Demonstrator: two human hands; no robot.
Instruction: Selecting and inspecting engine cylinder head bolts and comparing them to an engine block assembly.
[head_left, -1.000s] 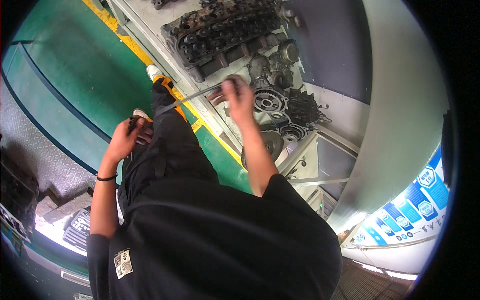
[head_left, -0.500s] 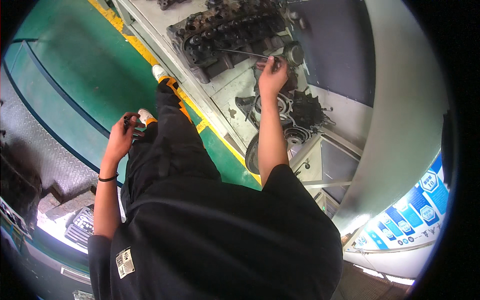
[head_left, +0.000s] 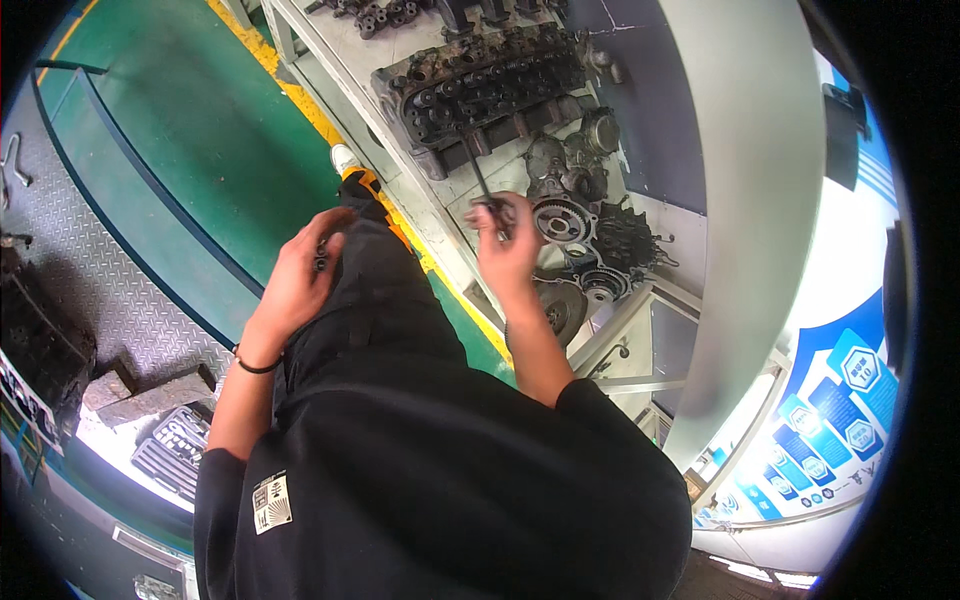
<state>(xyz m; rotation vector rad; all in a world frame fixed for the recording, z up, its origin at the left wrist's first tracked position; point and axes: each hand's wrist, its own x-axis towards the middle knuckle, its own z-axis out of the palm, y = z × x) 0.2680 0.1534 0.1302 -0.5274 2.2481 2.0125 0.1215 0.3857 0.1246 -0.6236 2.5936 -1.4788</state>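
Drawn back, dark rod (head_left: 477, 170) juts ahead of right grip (head_left: 508, 240).

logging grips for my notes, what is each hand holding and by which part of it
Right hand: a thin, dark, straight rod, by its end nearest the body. Left hand: a small dark piece; gripped part unclear.

A workshop: cylinder head (head_left: 490, 88) and gears (head_left: 562, 222) on the worktop (head_left: 450, 200), yellow line (head_left: 297, 97) along its left edge.
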